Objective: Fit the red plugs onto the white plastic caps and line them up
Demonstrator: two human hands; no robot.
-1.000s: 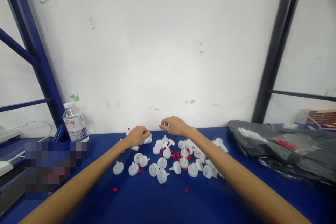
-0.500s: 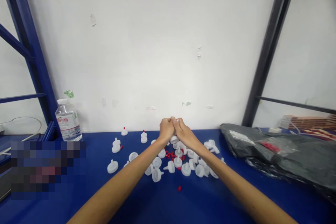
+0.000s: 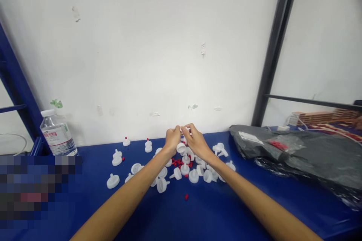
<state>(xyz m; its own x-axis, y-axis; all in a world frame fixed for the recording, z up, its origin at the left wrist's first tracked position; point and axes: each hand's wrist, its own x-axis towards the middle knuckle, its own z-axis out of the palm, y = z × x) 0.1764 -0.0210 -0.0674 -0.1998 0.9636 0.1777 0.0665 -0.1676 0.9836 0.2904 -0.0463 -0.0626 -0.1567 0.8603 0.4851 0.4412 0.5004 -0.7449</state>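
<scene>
Between the tips of the two hands sits a small bit of white plastic [image 3: 185,130]. Touching its left side, the left hand [image 3: 171,139] has its fingers curled in; I cannot tell if they grip the bit too. Touching its right side, the right hand [image 3: 196,142] seems to pinch it with thumb and finger. Neither hand looks nearer to it. Most of it is hidden, so I cannot tell which way its long side points.

Now the counting, left to right. Far left of the fingers is one clear plastic water bottle with a white lid [image 3: 58,135]. Closer, but well apart from the left hand, I count six round white plastic caps [image 3: 113,182]: one alone with its spout up, two touching, one with a red tip, then two close together with one red tip showing. One loose red plastic piece [image 3: 123,159] lies just beside the touching two.

Below the fingers is a loose heap of round white spouted caps [image 3: 194,176]. They overlap and the left arm hides some; my guess is twenty or so. Among them is a clump of tiny red plastic pieces [image 3: 177,162], maybe ten or more. One red piece on its own [image 3: 186,197] lies nearer the person. Far right of the fingers is one big dark grey plastic bag [image 3: 311,165], with one clear packet of red bits [image 3: 278,145] on it.
</scene>
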